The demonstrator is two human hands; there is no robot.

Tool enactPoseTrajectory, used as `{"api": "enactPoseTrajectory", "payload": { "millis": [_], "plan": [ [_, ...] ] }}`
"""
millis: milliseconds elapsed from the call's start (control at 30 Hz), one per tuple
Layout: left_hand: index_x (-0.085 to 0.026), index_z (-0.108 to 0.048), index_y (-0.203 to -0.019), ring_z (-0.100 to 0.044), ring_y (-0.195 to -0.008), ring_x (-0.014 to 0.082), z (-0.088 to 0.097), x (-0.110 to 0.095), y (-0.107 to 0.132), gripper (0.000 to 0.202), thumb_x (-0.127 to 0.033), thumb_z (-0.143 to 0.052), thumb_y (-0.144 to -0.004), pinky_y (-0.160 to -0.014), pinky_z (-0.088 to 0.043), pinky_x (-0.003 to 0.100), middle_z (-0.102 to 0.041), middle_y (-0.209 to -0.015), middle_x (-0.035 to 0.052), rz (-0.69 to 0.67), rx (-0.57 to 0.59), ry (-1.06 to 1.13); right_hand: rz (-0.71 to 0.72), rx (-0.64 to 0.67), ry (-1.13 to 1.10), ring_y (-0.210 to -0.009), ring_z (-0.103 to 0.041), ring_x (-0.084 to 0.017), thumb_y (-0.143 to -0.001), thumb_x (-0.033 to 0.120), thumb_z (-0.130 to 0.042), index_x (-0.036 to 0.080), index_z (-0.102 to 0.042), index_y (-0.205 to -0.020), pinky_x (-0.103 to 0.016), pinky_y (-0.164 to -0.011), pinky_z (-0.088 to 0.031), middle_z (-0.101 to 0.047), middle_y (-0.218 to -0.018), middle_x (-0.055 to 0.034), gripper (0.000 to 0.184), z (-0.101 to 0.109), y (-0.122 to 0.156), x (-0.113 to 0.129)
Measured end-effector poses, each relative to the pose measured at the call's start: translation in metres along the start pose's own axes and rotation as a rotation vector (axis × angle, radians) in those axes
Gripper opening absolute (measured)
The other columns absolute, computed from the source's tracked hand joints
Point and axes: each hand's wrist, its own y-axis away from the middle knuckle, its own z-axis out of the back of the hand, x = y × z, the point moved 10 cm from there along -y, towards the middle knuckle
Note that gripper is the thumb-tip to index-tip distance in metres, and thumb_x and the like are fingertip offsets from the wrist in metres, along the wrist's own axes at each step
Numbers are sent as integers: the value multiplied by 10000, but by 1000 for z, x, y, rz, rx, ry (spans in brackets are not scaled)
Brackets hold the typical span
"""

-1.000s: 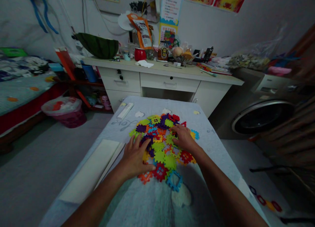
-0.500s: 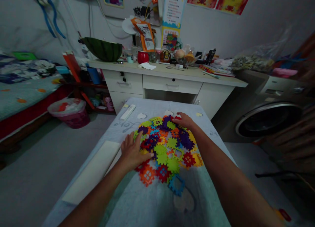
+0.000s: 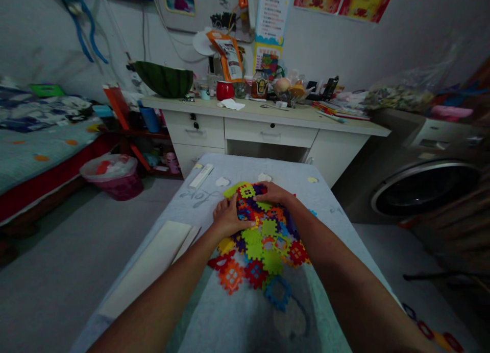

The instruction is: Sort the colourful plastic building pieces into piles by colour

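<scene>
A pile of colourful gear-edged plastic building pieces (image 3: 253, 243) lies on the cloth-covered table. Against the pile's left side rests my left hand (image 3: 228, 219), thumb spread away from its fingers. My right hand (image 3: 276, 193) lies over the far right part, its fingers stretched leftward across purple and green pieces. Both hands are open and touch the pieces. Between them is a yellow window-shaped piece (image 3: 247, 191). At the near edge lie an orange window piece (image 3: 231, 275), a red window piece (image 3: 255, 273) and a blue ring-shaped piece (image 3: 277, 292). My hands hide some pieces.
A white board (image 3: 147, 266) lies along the table's left side, and a white strip (image 3: 201, 175) is farther back. Behind stands a cluttered white desk (image 3: 268, 113). A washing machine (image 3: 424, 164) is on the right, a pink bin (image 3: 115, 177) on the left.
My hands have moved closer together. The left went right and slightly up; the right slid left and down. The pile's upper part is bunched more tightly between them.
</scene>
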Motion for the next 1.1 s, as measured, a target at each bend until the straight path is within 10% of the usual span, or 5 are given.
{"api": "enactPoseTrajectory", "payload": {
  "millis": [267,600,833,1100],
  "plan": [
    [-208,-186,-1491,-432,-1295,358,-1,-15,-5,1136,-449,-795,-563,-1037,-361,483,-418,-1448,172,-143,-175,260,120,127,-441,-1021,-618,-217,-647,444,-807,207,-623,-1184,-379,-939,-491,-667,-1135,-48,616,-15,24,23],
    [-187,-309,-1433,-540,-1191,242,42,-47,4,899,-252,-719,-635,-1028,-416,379,-534,-1334,113,-305,-285,552,279,-16,-696,-1010,-600,-189,-665,354,-790,231,-584,-1174,-345,-927,-468,-639,-1126,-32,563,28,71,63],
    [-169,-552,-1225,-577,-1133,266,32,-4,0,555,-438,-622,-745,-988,-438,395,-614,-1207,111,-95,-186,392,150,-224,-541,-997,-620,-182,-744,327,-678,209,-612,-1105,-369,-949,-453,-668,-1069,-46,385,53,105,12],
    [-216,-405,-1413,-292,-1384,393,26,21,39,881,-666,-579,-676,-1089,-290,504,-321,-1498,160,-38,-48,-20,-244,-325,304,-1186,-543,-276,-679,158,-629,213,-594,-1237,-406,-1008,-409,-606,-1269,-110,562,69,139,-63]
  ]
}}
